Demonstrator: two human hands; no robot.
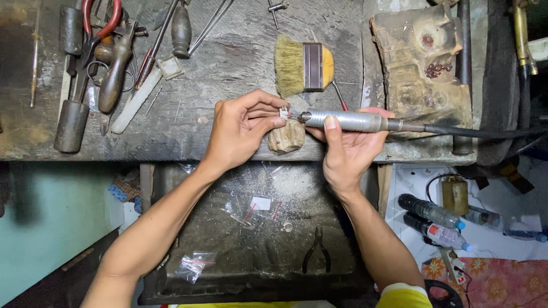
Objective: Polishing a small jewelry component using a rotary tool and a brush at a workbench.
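Observation:
My left hand (242, 128) pinches a tiny silver metal piece (283, 112) between thumb and fingertips, above a worn wooden bench peg (287, 137) at the edge of the workbench (228, 63). My right hand (348, 145) grips a grey metal rotary handpiece (345, 120), held level, its tip touching the small piece. A dark flexible shaft (479, 132) runs from the handpiece off to the right.
A yellow-handled bristle brush (302, 67) lies just behind the hands. Pliers, files and hand tools (108, 63) crowd the bench's left. A worn charred block (422, 63) sits at right. Below, a catch tray (188, 228) holds dark pliers (317, 251) and small bags. Plastic bottles (434, 219) lie on the floor.

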